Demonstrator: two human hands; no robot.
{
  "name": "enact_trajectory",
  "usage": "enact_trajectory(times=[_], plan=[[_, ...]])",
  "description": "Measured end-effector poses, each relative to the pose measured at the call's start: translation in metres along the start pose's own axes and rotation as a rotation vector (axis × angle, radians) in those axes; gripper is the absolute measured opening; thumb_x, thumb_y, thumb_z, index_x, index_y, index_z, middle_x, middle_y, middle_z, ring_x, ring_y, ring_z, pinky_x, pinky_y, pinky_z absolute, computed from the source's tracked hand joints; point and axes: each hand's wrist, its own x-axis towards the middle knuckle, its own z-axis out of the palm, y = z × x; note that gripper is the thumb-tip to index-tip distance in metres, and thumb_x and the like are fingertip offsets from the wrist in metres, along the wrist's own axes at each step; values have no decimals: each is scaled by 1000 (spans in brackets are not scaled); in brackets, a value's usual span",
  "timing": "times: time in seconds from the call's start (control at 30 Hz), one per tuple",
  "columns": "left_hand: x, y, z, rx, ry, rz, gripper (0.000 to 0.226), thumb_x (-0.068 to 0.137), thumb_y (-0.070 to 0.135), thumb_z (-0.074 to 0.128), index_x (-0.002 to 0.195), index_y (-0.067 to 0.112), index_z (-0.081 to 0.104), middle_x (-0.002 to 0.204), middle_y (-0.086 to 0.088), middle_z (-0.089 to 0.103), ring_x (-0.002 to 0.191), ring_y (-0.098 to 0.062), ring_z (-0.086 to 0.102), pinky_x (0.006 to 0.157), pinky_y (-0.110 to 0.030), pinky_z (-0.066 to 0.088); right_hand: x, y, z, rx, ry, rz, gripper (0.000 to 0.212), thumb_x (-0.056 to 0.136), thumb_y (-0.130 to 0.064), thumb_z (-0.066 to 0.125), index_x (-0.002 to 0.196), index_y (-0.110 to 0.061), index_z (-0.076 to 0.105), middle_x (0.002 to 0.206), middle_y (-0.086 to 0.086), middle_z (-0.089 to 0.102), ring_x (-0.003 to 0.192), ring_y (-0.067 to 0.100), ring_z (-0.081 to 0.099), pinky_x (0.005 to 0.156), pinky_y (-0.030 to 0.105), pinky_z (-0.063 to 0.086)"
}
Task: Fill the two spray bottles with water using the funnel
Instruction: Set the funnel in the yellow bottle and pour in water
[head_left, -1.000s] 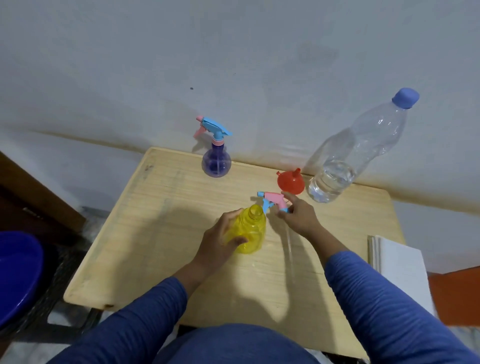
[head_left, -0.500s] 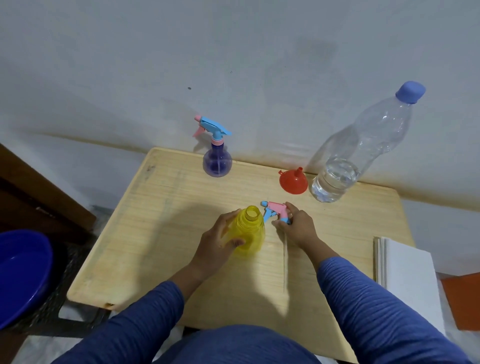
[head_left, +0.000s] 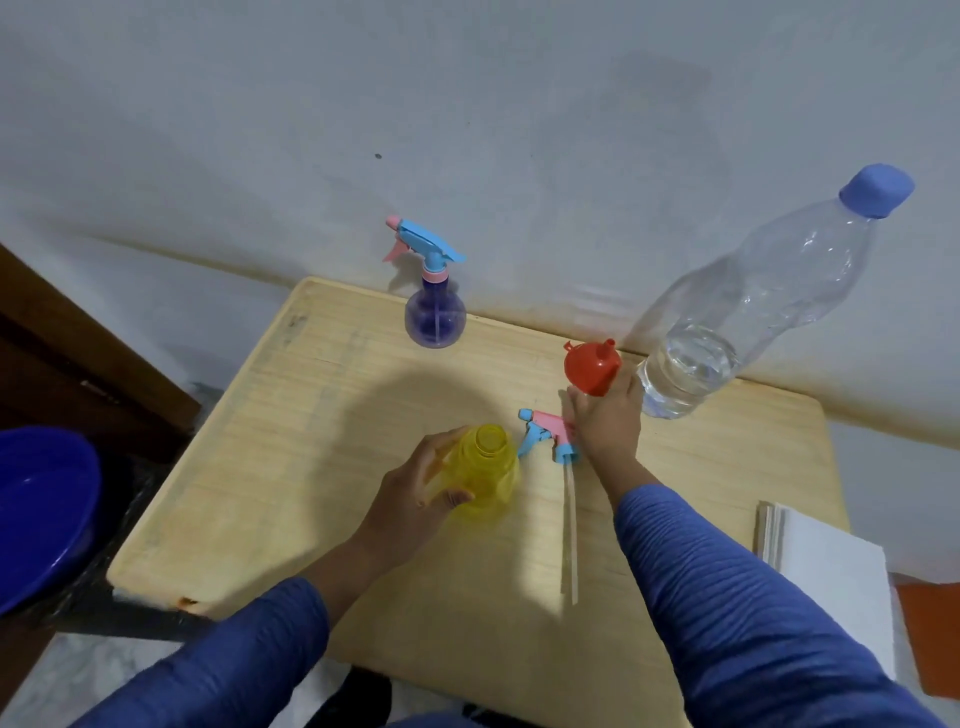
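Note:
My left hand (head_left: 415, 499) grips the yellow spray bottle (head_left: 485, 475), which stands upright with its neck uncapped. Its pink and blue spray head (head_left: 545, 434) lies on the wooden table (head_left: 291, 441) just right of it, dip tube pointing toward me. My right hand (head_left: 605, 421) has its thumb and fingers round the wide rim of the red funnel (head_left: 592, 366), spout up. The purple spray bottle (head_left: 435, 317), still capped with its sprayer, stands at the back edge. A clear water bottle (head_left: 737, 317) with a blue cap stands at the back right, holding water low down.
A white wall rises right behind the table. A stack of white paper (head_left: 826, 577) lies at the table's right edge. A blue basin (head_left: 41, 509) sits on the floor to the left, beside a dark wooden panel.
My right hand laid the spray head down on the table, let go of it and moved back to the red funnel. My left hand kept hold of the yellow bottle.

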Motion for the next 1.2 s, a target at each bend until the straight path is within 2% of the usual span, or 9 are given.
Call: enact_trajectory(times=[0.2, 0.5, 0.73, 0.93, 0.97, 1.0, 1.03, 1.07, 1.2], plan=[[5, -6, 5, 5, 23, -21, 58, 63, 76, 59, 116, 66, 37, 121, 41, 49, 116, 11, 49, 97, -12, 40, 28, 1, 20, 31, 58, 34, 83, 89, -34, 58, 149, -9, 7, 155, 10, 12, 141, 28, 24, 110, 42, 31], [3, -11, 5, -38, 6, -35, 57, 68, 67, 64, 120, 59, 41, 125, 32, 52, 121, 4, 49, 99, -13, 39, 31, -3, 24, 176, 62, -42, 64, 77, -24, 69, 133, -25, 38, 141, 11, 28, 122, 30, 43, 105, 42, 41], [2, -9, 3, -20, -5, -20, 56, 68, 64, 65, 117, 64, 38, 120, 39, 52, 114, 10, 51, 93, -10, 41, 3, -29, -23, 358, -8, -35, 61, 75, -3, 72, 131, -14, 49, 125, 3, 53, 95, 8, 55, 71, -3, 32], [2, -12, 1, -42, -34, -5, 56, 68, 58, 65, 117, 62, 39, 119, 36, 54, 110, 9, 53, 88, -7, 41, -47, -42, -67, 512, -120, -125, 54, 92, -11, 56, 142, -21, 37, 100, -8, 49, 97, 1, 61, 85, 14, 47], [2, -11, 2, -43, -34, 1, 56, 68, 59, 65, 118, 61, 40, 117, 34, 56, 108, 10, 54, 85, -5, 40, -55, -44, -73, 535, -127, -142, 54, 94, -9, 54, 143, -21, 34, 106, -3, 61, 95, -6, 63, 81, 10, 48], [2, -9, 2, -43, -31, 1, 56, 67, 59, 65, 118, 58, 41, 116, 32, 55, 105, 9, 55, 82, -2, 39, -62, -47, -80, 546, -129, -165, 54, 94, -7, 52, 143, -20, 33, 128, -1, 34, 91, -14, 61, 77, 6, 48], [2, -7, 2, -38, -27, 6, 57, 66, 62, 64, 117, 54, 41, 116, 30, 53, 102, 9, 55, 80, 1, 37, -68, -49, -85, 543, -126, -191, 52, 94, -5, 52, 142, -18, 35, 109, -7, 62, 86, -20, 59, 73, 3, 47], [2, -5, 1, -37, -23, 22, 60, 65, 67, 62, 118, 51, 40, 115, 28, 53, 101, 11, 54, 79, 2, 36, -74, -53, -91, 536, -122, -218, 51, 93, -4, 53, 140, -18, 38, 98, -12, 54, 81, -22, 59, 72, 2, 45], [4, -9, 2, -5, -41, 67, 65, 68, 68, 58, 125, 45, 36, 120, 28, 50, 105, 18, 49, 80, 4, 33, -90, -64, -107, 451, -113, -349, 47, 90, -8, 58, 126, -36, 49, 116, -4, 64, 94, -17, 57, 87, 6, 43]])
